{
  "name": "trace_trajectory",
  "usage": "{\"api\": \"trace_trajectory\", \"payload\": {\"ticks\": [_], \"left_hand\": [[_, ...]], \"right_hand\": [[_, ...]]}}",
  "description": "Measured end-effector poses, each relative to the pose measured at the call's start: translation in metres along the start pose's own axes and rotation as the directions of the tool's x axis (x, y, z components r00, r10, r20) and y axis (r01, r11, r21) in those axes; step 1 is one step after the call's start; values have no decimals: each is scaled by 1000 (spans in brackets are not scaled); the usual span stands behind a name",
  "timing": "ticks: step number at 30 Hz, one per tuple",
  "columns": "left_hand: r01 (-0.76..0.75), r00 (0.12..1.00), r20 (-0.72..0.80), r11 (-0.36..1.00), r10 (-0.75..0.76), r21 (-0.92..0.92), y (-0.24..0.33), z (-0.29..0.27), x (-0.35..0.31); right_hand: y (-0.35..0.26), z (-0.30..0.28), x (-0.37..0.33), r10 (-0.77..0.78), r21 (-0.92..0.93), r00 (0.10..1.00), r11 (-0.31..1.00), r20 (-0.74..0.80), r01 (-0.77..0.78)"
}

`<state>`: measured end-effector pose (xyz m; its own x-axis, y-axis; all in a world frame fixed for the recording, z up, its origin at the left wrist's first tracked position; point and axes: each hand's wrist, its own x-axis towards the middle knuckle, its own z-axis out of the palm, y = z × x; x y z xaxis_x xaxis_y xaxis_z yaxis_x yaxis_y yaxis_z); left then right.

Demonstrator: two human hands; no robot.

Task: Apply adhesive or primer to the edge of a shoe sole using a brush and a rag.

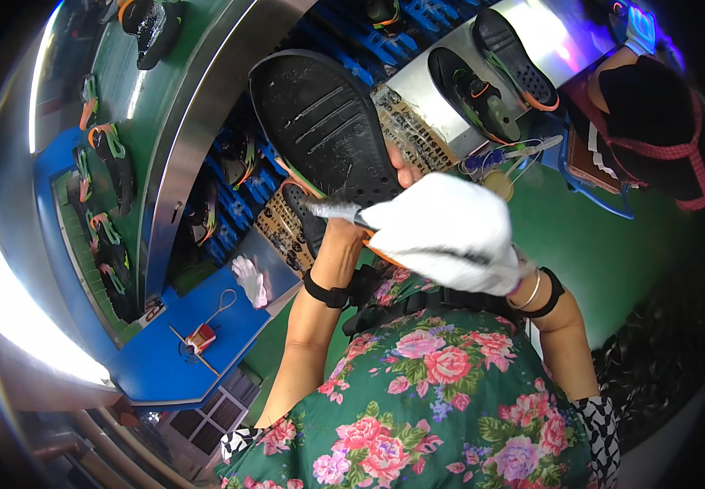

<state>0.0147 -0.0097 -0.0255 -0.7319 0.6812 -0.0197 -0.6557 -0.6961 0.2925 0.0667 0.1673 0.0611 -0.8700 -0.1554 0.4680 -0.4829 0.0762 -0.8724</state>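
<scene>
My bare left hand (342, 231) is wrapped around a black shoe sole (311, 122), held up with its bottom facing me. Fingertips show at the sole's right edge; the rest of that hand is mostly hidden behind it. Glossy wet-looking patches and raised bars mark the sole, and green and orange trim shows along its edge. My right hand (450, 232), in a white glove, is closed on a brush (338, 209) with a metal band. The brush's grey bristles lie over the heel end of the sole; whether they touch it I cannot tell.
Two more black soles (470, 94) (511, 57) lie on a metal shelf at the upper right. Shoes (112, 163) sit on a green conveyor (197, 49) at left. A blue table (165, 359) holds a white glove (250, 281) and a small red container (200, 338). Another person (654, 122) works at right.
</scene>
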Motion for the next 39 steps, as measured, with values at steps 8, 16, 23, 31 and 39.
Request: {"api": "trace_trajectory", "payload": {"ticks": [8, 16, 23, 31, 39], "left_hand": [[-22, 998, -59, 999, 20, -31, 7, 10, -2], [-123, 990, -38, 975, 133, 187, 16, 26, 6], [-162, 987, 5, 984, 162, 75, 22, -11, 1], [-270, 963, 39, 940, 267, 209, 23, 11, 9], [-251, 968, 67, 929, 242, 271, 30, 6, 10]], "right_hand": [[1, 9, -13, -119, -200, 993, 973, 13, 119], [2, 4, -15, -77, -141, 997, 987, 17, 78], [3, -8, -15, 89, -21, 996, 996, 15, -89], [6, -11, -16, 184, 83, 983, 980, -16, -182], [9, -13, -20, 232, 132, 972, 963, 21, -233]]}}
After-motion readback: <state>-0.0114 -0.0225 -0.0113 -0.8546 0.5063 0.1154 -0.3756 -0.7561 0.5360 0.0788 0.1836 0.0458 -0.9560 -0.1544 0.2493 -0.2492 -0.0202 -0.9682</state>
